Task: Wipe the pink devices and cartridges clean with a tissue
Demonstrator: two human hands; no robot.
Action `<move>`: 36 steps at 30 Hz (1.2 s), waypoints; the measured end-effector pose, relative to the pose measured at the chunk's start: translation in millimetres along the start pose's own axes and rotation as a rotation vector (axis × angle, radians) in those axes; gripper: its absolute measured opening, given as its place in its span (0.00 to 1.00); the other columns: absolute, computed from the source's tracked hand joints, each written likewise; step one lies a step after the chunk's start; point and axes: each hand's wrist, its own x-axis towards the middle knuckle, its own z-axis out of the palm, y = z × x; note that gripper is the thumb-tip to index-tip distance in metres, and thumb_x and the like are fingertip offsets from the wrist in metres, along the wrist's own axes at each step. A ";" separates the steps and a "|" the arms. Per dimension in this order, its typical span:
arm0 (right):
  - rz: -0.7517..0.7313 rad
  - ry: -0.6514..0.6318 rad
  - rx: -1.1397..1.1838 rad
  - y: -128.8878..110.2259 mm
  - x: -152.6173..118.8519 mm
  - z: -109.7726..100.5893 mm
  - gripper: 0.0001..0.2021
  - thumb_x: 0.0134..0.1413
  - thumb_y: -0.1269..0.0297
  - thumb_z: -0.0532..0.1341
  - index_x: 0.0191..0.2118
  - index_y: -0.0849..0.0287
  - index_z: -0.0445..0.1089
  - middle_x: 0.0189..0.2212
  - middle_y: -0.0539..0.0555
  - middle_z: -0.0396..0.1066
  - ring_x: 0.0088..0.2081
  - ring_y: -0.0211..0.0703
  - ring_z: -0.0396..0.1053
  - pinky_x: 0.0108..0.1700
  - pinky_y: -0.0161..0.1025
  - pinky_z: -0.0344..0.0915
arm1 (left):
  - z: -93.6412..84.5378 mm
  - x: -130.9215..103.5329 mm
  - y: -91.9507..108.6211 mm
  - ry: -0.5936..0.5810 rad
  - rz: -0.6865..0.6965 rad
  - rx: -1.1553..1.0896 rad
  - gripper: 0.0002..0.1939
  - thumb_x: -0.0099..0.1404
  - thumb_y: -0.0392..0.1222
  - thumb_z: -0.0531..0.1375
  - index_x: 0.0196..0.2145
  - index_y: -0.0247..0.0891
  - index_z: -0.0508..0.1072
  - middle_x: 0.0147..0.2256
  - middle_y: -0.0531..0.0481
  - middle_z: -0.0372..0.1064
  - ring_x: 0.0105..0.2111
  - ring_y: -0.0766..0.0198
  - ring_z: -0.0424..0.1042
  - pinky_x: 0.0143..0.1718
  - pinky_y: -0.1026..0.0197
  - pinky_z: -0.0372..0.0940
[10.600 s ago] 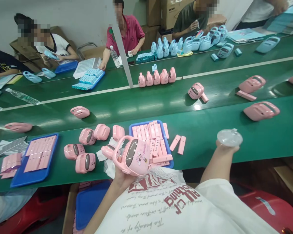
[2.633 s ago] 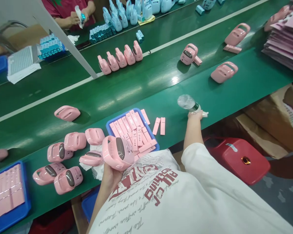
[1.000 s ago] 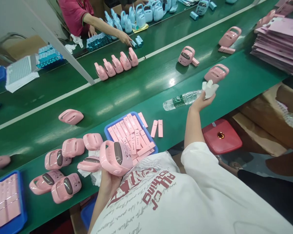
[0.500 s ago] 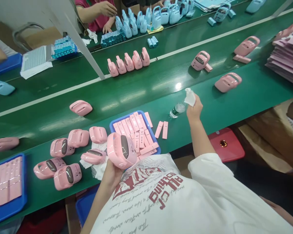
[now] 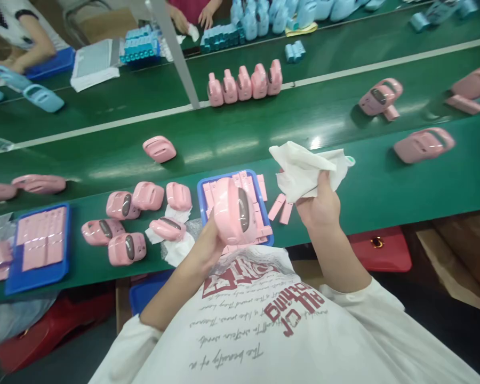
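Note:
A pink plastic housing with a dark window (image 5: 235, 213) is gripped in my left hand (image 5: 211, 239), above the blue tray (image 5: 202, 200) of pink bars. My right hand (image 5: 319, 205) holds a spread white cloth (image 5: 300, 168), pinched between thumb and fingers. Two loose pink bars (image 5: 277, 207) lie on the green table just left of that hand. Several more pink housings (image 5: 127, 249) rest to the left, one of them (image 5: 168, 228) on white tissue (image 5: 181, 249).
A second blue tray (image 5: 66, 256) with pink bars is at far left. Five-like row aside, several pink housings (image 5: 244, 84) stand along the white line (image 5: 144, 118). Across the table are blue housings (image 5: 251, 24) and a person's hands (image 5: 206, 17). A metal post (image 5: 176, 53) rises there.
The cloth is now unfolded wide in my right hand, which has come nearer the pink housing. The bottle is hidden from sight. The view has shifted, showing more of the left side.

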 end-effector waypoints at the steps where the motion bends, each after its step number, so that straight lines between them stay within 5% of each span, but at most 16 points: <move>1: -0.013 -0.009 -0.033 10.2 -6.6 4.0 0.19 0.54 0.51 0.60 0.50 0.51 0.68 0.47 0.51 0.72 0.52 0.44 0.70 0.50 0.43 0.71 | 3.3 0.5 0.3 -0.040 0.006 0.005 0.24 0.51 0.47 0.68 0.46 0.39 0.74 0.39 0.48 0.76 0.44 0.54 0.74 0.44 0.57 0.69; 5: 0.113 -0.057 -0.042 35.0 -17.4 15.8 0.16 0.55 0.52 0.60 0.46 0.53 0.70 0.44 0.51 0.74 0.53 0.43 0.68 0.51 0.41 0.71 | 7.9 1.3 1.9 -0.136 0.015 0.016 0.27 0.54 0.52 0.66 0.49 0.39 0.72 0.42 0.47 0.75 0.45 0.53 0.73 0.43 0.56 0.69; 10: 0.412 -0.130 0.050 29.7 -14.4 26.1 0.14 0.59 0.55 0.55 0.44 0.55 0.70 0.41 0.51 0.75 0.50 0.43 0.71 0.49 0.44 0.73 | 3.5 -1.6 4.9 -0.102 0.014 -0.031 0.27 0.54 0.54 0.66 0.49 0.39 0.73 0.41 0.48 0.76 0.45 0.51 0.73 0.45 0.54 0.68; 18: 0.335 -0.149 0.014 22.9 -23.4 27.4 0.13 0.54 0.60 0.58 0.45 0.55 0.70 0.44 0.51 0.74 0.55 0.42 0.67 0.55 0.42 0.68 | -3.1 -0.1 5.4 -0.110 0.031 -0.023 0.26 0.56 0.55 0.64 0.50 0.41 0.71 0.40 0.50 0.76 0.44 0.53 0.73 0.44 0.56 0.68; 23: -0.028 -0.205 -0.248 28.8 -30.7 18.4 0.16 0.54 0.57 0.62 0.47 0.55 0.71 0.45 0.52 0.74 0.55 0.47 0.67 0.56 0.45 0.66 | -3.5 2.2 3.7 -0.164 0.031 -0.020 0.29 0.57 0.56 0.63 0.54 0.41 0.69 0.43 0.48 0.75 0.47 0.53 0.71 0.48 0.55 0.66; 29: -0.780 -0.872 -0.663 27.7 -36.3 17.2 0.22 0.61 0.63 0.56 0.60 0.51 0.62 0.58 0.54 0.64 0.60 0.50 0.61 0.60 0.53 0.63 | 1.4 6.3 6.4 -0.242 -0.036 -0.033 0.26 0.58 0.56 0.61 0.50 0.39 0.72 0.47 0.47 0.73 0.52 0.52 0.68 0.50 0.56 0.64; 31: -0.965 -1.003 -0.709 27.1 -34.3 18.7 0.25 0.59 0.65 0.58 0.62 0.50 0.58 0.58 0.54 0.63 0.60 0.51 0.60 0.59 0.55 0.64 | 1.6 7.1 8.0 -0.236 -0.071 -0.048 0.27 0.59 0.59 0.60 0.49 0.37 0.73 0.45 0.46 0.74 0.51 0.52 0.69 0.49 0.57 0.65; 36: -1.042 -0.966 -0.710 25.8 -27.7 22.2 0.26 0.61 0.67 0.55 0.64 0.55 0.54 0.62 0.56 0.57 0.60 0.52 0.60 0.58 0.54 0.66 | 3.2 6.2 10.0 -0.220 -0.004 -0.052 0.27 0.58 0.57 0.61 0.51 0.41 0.70 0.46 0.49 0.74 0.51 0.55 0.69 0.50 0.58 0.65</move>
